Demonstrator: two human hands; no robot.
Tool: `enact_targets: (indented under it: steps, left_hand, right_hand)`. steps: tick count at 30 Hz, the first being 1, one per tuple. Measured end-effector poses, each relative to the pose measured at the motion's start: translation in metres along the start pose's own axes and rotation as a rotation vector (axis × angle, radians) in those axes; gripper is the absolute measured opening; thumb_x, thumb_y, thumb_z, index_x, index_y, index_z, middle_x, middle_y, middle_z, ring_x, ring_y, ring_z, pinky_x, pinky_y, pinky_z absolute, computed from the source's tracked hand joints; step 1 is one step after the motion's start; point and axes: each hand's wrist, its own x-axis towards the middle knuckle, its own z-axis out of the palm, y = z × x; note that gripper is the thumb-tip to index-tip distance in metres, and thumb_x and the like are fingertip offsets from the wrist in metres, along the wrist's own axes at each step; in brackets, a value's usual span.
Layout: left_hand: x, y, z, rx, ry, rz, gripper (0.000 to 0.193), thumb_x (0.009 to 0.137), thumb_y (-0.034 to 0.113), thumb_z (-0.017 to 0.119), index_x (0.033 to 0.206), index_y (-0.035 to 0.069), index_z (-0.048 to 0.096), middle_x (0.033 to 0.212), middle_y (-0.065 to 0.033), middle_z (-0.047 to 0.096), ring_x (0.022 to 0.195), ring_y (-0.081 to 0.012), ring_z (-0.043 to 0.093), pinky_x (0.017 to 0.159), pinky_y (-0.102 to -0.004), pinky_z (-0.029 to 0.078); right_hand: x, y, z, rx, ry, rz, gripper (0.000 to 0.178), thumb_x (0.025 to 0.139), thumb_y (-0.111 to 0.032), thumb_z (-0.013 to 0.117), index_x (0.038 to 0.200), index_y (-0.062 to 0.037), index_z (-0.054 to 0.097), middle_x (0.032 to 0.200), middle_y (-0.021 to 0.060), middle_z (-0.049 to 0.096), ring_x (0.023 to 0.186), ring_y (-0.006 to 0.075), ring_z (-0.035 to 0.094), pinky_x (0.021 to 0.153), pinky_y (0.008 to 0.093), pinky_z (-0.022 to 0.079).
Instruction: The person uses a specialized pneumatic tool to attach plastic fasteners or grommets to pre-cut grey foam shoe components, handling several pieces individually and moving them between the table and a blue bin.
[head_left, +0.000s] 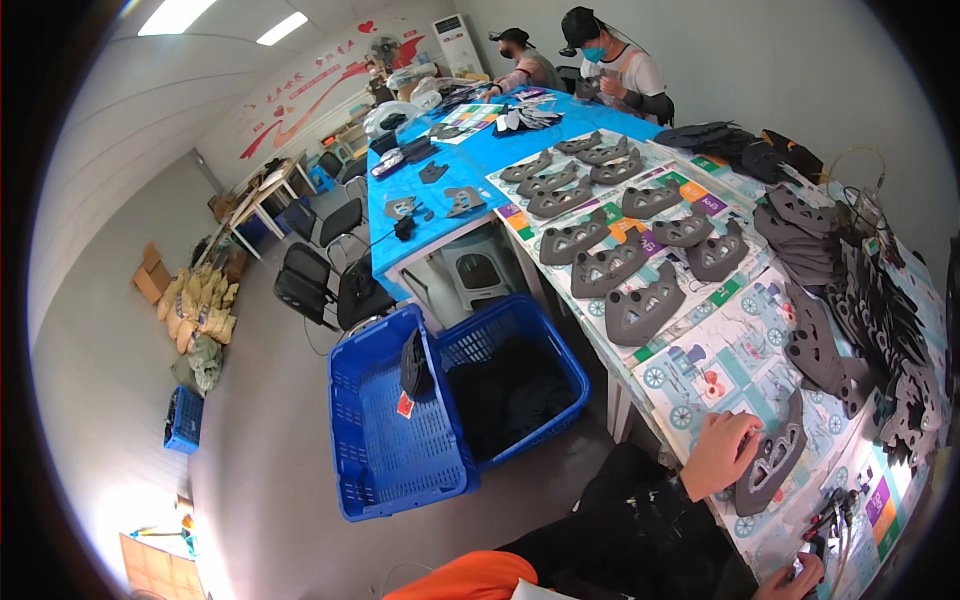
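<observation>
My left hand point(718, 457) is over the near edge of the table, its fingers curled beside a dark grey foam-like piece with cut-outs point(772, 472). Whether those fingers pinch anything is too small to tell. At the bottom edge, my right hand point(792, 578) is closed around a small dark thing with a shiny spot, partly cut off by the frame. Just above it lie dark tools with cables point(838, 510). More grey pieces point(645, 303) are laid out in rows farther along the table, and a heap of them point(875, 300) is stacked at the right.
Two blue plastic crates point(345, 420) stand left of the table; the rear one holds black material point(510, 395). Two people point(620, 70) work at the far blue-covered table point(560, 125). Black chairs point(310, 275) stand to the left. A cable-connected device point(865, 215) is at the right edge.
</observation>
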Motion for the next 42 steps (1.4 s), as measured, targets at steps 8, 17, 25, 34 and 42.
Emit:
enact_targets:
  steps: [8,17,25,34,42]
  left_hand:
    - [0.003,0.002,0.000,-0.016,0.030,0.046,0.014,0.101,0.011,0.070,0.115,0.008,0.067,0.094,-0.0052,0.067,0.093,-0.0255,0.064,0.092,-0.0416,0.040]
    - [0.001,-0.001,0.005,0.032,0.045,0.034,0.011,0.101,0.012,0.070,0.111,0.008,0.067,0.097,-0.0052,0.068,0.093,-0.0263,0.062,0.094,-0.0419,0.040]
    - [0.000,0.000,0.008,0.160,0.085,0.040,0.010,0.102,0.012,0.070,0.111,0.008,0.069,0.111,-0.0101,0.068,0.107,-0.0328,0.062,0.097,-0.0447,0.045]
    - [-0.002,0.005,0.005,0.231,0.067,0.032,0.013,0.100,0.013,0.070,0.111,0.006,0.072,0.114,-0.0103,0.068,0.113,-0.0333,0.062,0.104,-0.0446,0.045]
    - [-0.004,0.012,0.009,0.223,0.043,0.051,0.022,0.101,0.012,0.069,0.121,0.005,0.073,0.129,-0.0112,0.068,0.122,-0.0342,0.060,0.112,-0.0444,0.043]
  right_hand:
    - [-0.001,0.002,0.001,-0.024,-0.019,0.000,0.046,0.112,-0.043,0.059,0.110,0.0006,0.074,0.106,0.0199,0.069,0.102,0.0436,0.063,0.095,0.0551,0.050]
    - [0.003,-0.002,-0.002,0.060,-0.036,-0.073,0.032,0.108,-0.028,0.057,0.106,0.0007,0.071,0.098,0.0214,0.064,0.095,0.0467,0.059,0.091,0.0564,0.047]
    - [0.014,0.003,-0.019,0.311,-0.098,-0.084,0.028,0.105,-0.025,0.059,0.099,0.0001,0.072,0.094,0.0224,0.066,0.090,0.0458,0.063,0.084,0.0562,0.049]
    - [0.022,0.012,-0.030,0.556,-0.075,-0.175,0.012,0.094,-0.002,0.058,0.094,-0.0020,0.070,0.089,0.0159,0.067,0.083,0.0382,0.064,0.082,0.0491,0.050]
    - [0.017,0.020,-0.038,0.549,-0.002,-0.195,0.013,0.093,0.000,0.061,0.096,-0.0029,0.073,0.087,0.0166,0.067,0.078,0.0378,0.064,0.078,0.0481,0.051]
